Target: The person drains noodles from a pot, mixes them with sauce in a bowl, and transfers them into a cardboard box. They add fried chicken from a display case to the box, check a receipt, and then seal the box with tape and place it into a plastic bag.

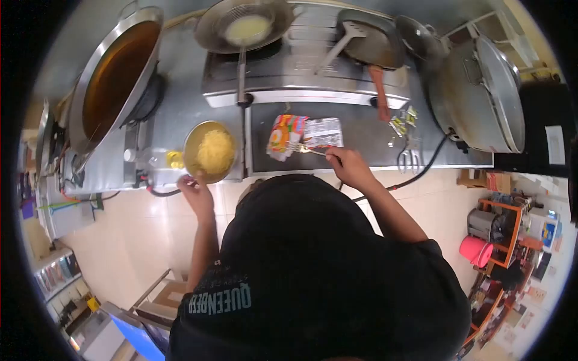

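My left hand [196, 188] is at the near rim of a metal bowl [191, 137], its thumb and fingers closed on the edge. Yellow noodles [215, 153] are heaped in this bowl. In my right hand [351, 166] is a fork [306, 149], held by its handle with the tines pointing left. Those tines lie over the lower part of an orange-and-red food packet [284, 133]. Beside that packet is a silvery printed wrapper [324, 131].
A strainer [242, 60] rests across a wok on the stove [301, 63]. Beside it is a dark pan [385, 51] with a spatula [346, 43]. A large wok [78, 114] of brown liquid, a bottle [158, 158], scissors [410, 157], sachets [400, 125] and a big pot [466, 99] surround the counter.
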A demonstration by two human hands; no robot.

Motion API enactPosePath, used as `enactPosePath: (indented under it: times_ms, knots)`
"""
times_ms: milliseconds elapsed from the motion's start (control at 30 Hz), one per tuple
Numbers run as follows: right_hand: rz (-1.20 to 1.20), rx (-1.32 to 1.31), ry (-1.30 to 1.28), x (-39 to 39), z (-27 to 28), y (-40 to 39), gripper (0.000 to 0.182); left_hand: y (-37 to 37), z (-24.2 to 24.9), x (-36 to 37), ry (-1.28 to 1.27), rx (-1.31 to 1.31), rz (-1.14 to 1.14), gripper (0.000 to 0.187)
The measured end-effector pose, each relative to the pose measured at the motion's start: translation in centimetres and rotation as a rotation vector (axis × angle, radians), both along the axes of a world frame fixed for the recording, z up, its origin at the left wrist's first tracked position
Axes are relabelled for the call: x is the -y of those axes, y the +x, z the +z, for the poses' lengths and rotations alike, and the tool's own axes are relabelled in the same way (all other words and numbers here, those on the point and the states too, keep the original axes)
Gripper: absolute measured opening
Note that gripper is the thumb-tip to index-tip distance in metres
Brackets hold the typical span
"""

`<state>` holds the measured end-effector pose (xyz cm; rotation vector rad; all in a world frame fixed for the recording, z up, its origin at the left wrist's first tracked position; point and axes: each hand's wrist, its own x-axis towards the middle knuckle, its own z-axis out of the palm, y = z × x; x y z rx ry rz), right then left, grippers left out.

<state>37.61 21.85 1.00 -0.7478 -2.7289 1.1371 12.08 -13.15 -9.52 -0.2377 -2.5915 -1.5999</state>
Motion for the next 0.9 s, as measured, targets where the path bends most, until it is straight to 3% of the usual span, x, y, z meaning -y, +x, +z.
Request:
enactPosePath:
  times_ms: [33,100,133,233,433,567,667,767,800,900]
  knots:
    - [0.012,-0.020,0.002,1.1,0.1,-1.1,0.017,0.6,-1.1,1.3,-0.046,0.198,0.058,0.050]
    - [0.064,-0.053,-0.005,3.6,0.7,-3.9,0.016,1.1,-0.5,1.4,0.290,0.685,0.062,0.053]
    - [0.094,-0.007,0.004,5.1,1.7,-5.8,0.015,0.6,0.3,0.9,0.390,0.778,0.015,0.052]
    - [0.141,-0.001,0.277,9.3,2.5,-10.7,0.014,-2.0,-0.7,0.8,0.346,0.787,-0.073,0.027]
    - [0.214,0.254,0.676,13.8,0.8,-17.7,0.015,-3.0,-0.8,1.3,0.532,0.580,-0.285,0.013]
    - [0.121,0.232,0.532,16.6,-2.8,-18.5,0.018,-1.5,2.3,0.8,0.419,0.579,-0.432,0.011]
    - [-0.127,0.109,0.369,17.1,1.1,-15.4,0.020,-0.7,4.1,-0.1,0.462,0.614,-0.470,0.013]
    - [-0.208,0.352,0.517,15.7,4.2,-9.6,0.019,1.4,8.1,-2.0,0.460,0.631,-0.547,0.013]
    - [-0.160,0.095,0.546,16.7,3.0,-8.2,0.020,2.2,8.3,-2.9,0.431,0.599,-0.602,0.013]
    - [-0.405,0.059,0.518,17.4,4.9,-5.1,0.017,6.5,9.1,-5.4,0.340,0.547,-0.747,0.013]
